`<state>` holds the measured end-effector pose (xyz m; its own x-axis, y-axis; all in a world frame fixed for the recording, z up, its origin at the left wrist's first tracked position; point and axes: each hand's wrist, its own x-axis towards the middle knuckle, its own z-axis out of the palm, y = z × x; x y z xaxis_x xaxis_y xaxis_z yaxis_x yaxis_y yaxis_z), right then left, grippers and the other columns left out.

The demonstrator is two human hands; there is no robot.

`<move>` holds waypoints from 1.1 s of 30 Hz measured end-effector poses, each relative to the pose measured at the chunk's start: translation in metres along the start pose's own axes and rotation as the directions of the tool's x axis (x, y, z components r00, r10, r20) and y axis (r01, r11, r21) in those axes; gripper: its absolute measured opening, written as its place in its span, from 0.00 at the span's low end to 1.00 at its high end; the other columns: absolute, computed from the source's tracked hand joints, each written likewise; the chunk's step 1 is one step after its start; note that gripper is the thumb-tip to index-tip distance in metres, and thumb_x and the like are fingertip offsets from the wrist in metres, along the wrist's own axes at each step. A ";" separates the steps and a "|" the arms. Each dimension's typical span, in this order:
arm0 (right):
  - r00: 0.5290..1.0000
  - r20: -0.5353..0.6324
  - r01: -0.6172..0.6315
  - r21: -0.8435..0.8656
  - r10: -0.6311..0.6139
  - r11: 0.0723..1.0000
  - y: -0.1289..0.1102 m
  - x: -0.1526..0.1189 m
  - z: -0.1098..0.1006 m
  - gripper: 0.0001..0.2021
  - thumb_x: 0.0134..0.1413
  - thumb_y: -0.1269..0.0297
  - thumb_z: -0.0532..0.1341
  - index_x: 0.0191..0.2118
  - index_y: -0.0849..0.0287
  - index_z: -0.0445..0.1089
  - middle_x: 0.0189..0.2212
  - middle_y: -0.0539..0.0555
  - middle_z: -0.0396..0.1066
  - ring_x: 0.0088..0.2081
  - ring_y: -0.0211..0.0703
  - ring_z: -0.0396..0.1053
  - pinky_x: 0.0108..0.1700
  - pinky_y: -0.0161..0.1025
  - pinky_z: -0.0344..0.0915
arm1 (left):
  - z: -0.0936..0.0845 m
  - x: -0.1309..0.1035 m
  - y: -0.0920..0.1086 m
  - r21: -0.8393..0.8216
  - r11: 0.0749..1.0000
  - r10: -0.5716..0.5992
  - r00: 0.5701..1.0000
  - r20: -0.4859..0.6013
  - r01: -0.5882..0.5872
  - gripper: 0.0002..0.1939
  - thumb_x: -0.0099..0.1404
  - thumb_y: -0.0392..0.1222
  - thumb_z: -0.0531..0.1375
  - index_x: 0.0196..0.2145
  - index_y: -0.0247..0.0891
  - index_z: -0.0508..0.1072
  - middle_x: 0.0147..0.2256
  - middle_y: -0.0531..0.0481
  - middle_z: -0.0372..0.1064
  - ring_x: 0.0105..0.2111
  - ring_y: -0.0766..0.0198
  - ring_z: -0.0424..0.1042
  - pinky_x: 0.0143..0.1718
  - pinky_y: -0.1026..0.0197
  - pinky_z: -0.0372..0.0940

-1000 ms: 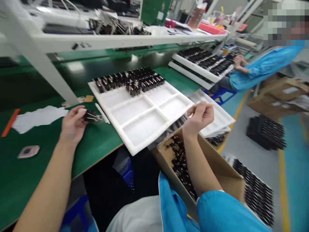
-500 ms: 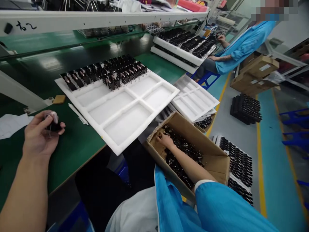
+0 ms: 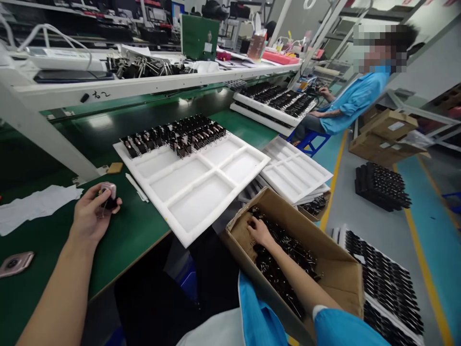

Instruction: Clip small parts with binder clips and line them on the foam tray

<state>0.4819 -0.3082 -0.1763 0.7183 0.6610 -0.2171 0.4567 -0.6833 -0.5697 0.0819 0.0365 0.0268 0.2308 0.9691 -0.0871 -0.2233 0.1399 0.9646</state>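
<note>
My left hand (image 3: 94, 211) is closed over the green table, gripping a small pinkish rounded case (image 3: 109, 190) with a black binder clip (image 3: 109, 203) on it. In the cardboard box (image 3: 342, 269), my right hand (image 3: 260, 231) reaches among many loose black binder clips (image 3: 277, 274). Its fingers are curled, and what they hold, if anything, cannot be made out. Between the hands lies a white foam tray (image 3: 201, 204) with shallow compartments. Rows of clipped pieces (image 3: 180, 134) stand along its far side.
A similar pinkish piece (image 3: 17, 263) and white paper (image 3: 39, 206) lie on the left. A sponge (image 3: 115, 167) sits by the shelf post. More foam trays (image 3: 297, 175) are stacked right of the table. A co-worker in blue (image 3: 360, 103) sits beyond, beside filled trays (image 3: 277, 101).
My view has tilted up, so more of the shelf shows and the table things sit lower. The left hand still grips its piece; the right hand remains in the box, its fingers slightly shifted.
</note>
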 end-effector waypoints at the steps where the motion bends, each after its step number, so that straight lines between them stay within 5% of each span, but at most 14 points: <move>1: 1.000 -0.008 0.024 0.043 -0.024 0.999 -0.005 -0.002 -0.013 0.08 0.53 0.63 0.58 0.40 0.51 0.69 0.35 0.56 0.69 0.40 0.58 0.73 0.50 0.54 0.69 | 0.000 -0.001 0.000 -0.016 1.000 -0.002 1.000 -0.001 0.002 0.17 0.48 0.43 0.76 0.34 0.42 0.76 0.31 0.53 0.71 0.25 0.62 0.71 0.18 0.63 0.59; 6: 0.994 -0.085 0.105 0.451 -0.074 0.886 -0.042 -0.014 -0.093 0.23 0.53 0.51 0.65 0.53 0.45 0.60 0.37 0.54 0.72 0.31 0.55 0.76 0.35 0.53 0.75 | -0.003 -0.003 -0.003 -0.063 0.998 0.001 1.000 0.023 0.001 0.21 0.48 0.43 0.76 0.38 0.38 0.75 0.32 0.52 0.71 0.25 0.62 0.73 0.18 0.64 0.60; 10: 0.978 -0.205 0.173 0.658 -0.046 0.733 -0.087 -0.018 -0.148 0.20 0.49 0.48 0.73 0.37 0.51 0.64 0.27 0.52 0.73 0.26 0.49 0.72 0.29 0.47 0.73 | -0.008 -0.001 -0.008 -0.092 0.996 0.019 0.999 0.051 -0.014 0.22 0.50 0.43 0.75 0.41 0.37 0.74 0.33 0.51 0.71 0.25 0.62 0.74 0.18 0.65 0.61; 13: 0.964 -0.249 0.252 0.756 -0.091 0.604 -0.127 -0.013 -0.158 0.22 0.55 0.47 0.70 0.22 0.51 0.61 0.19 0.51 0.66 0.22 0.46 0.66 0.23 0.44 0.67 | -0.009 -0.001 -0.010 -0.097 0.995 0.027 0.997 0.074 -0.020 0.22 0.51 0.43 0.75 0.41 0.37 0.74 0.33 0.50 0.71 0.25 0.62 0.75 0.18 0.66 0.60; 16: 0.968 -0.070 0.174 0.878 -0.240 0.445 -0.174 -0.007 -0.137 0.20 0.56 0.48 0.70 0.22 0.53 0.67 0.25 0.54 0.71 0.26 0.45 0.68 0.26 0.43 0.69 | -0.009 -0.003 -0.012 -0.097 0.995 0.030 0.996 0.078 -0.022 0.23 0.49 0.44 0.76 0.41 0.36 0.75 0.33 0.49 0.72 0.25 0.61 0.75 0.17 0.66 0.59; 18: 0.917 0.106 0.084 0.890 -0.384 0.448 -0.210 -0.005 -0.115 0.16 0.54 0.48 0.71 0.29 0.55 0.73 0.33 0.56 0.76 0.32 0.45 0.72 0.34 0.43 0.72 | -0.008 -0.004 -0.013 -0.093 0.995 0.033 0.998 0.062 -0.027 0.25 0.48 0.44 0.77 0.41 0.36 0.75 0.33 0.49 0.73 0.24 0.61 0.75 0.15 0.67 0.56; 23: 0.614 0.394 0.132 0.802 -0.683 0.582 -0.301 -0.005 -0.061 0.18 0.61 0.46 0.67 0.39 0.58 0.75 0.37 0.56 0.76 0.37 0.44 0.73 0.45 0.45 0.71 | -0.010 -0.007 -0.016 -0.038 0.999 0.015 0.999 0.038 -0.014 0.26 0.48 0.48 0.77 0.42 0.35 0.79 0.35 0.45 0.77 0.24 0.62 0.75 0.18 0.66 0.58; 25: 0.547 0.433 0.147 0.793 -0.717 0.591 -0.334 0.000 -0.040 0.19 0.59 0.46 0.68 0.43 0.58 0.73 0.36 0.55 0.76 0.35 0.43 0.73 0.43 0.44 0.71 | -0.012 -0.007 -0.017 -0.028 1.000 0.006 0.999 0.053 -0.005 0.24 0.49 0.48 0.77 0.41 0.34 0.80 0.36 0.45 0.78 0.26 0.63 0.75 0.23 0.64 0.65; 28: 0.535 0.470 0.091 0.794 -0.702 0.601 -0.374 0.011 -0.010 0.24 0.51 0.46 0.74 0.45 0.60 0.73 0.34 0.55 0.76 0.32 0.42 0.73 0.39 0.42 0.71 | -0.014 -0.007 -0.019 -0.038 0.999 -0.001 0.997 0.076 0.004 0.23 0.49 0.48 0.77 0.41 0.35 0.82 0.36 0.45 0.78 0.28 0.62 0.76 0.31 0.60 0.71; 30: 0.555 0.475 0.078 0.788 -0.683 0.611 -0.392 0.017 0.007 0.24 0.47 0.44 0.73 0.38 0.62 0.74 0.31 0.56 0.75 0.28 0.40 0.71 0.33 0.39 0.69 | -0.016 -0.007 -0.020 -0.038 0.999 -0.005 0.996 0.086 0.008 0.24 0.49 0.48 0.76 0.42 0.35 0.82 0.36 0.44 0.79 0.29 0.61 0.76 0.32 0.59 0.72; 33: 0.598 0.434 0.138 0.773 -0.674 0.620 -0.401 0.021 0.022 0.25 0.50 0.39 0.69 0.29 0.61 0.71 0.21 0.51 0.69 0.20 0.35 0.61 0.22 0.35 0.55 | -0.016 -0.008 -0.021 -0.019 1.000 -0.014 0.994 0.108 0.016 0.24 0.50 0.48 0.76 0.43 0.35 0.83 0.37 0.44 0.79 0.30 0.60 0.76 0.33 0.58 0.72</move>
<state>0.3017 -0.0136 0.0306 -0.1055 0.9904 -0.0897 -0.0236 -0.0927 -0.9954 0.0697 0.0292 0.0029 0.3348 0.9395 -0.0728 -0.2377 0.1590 0.9582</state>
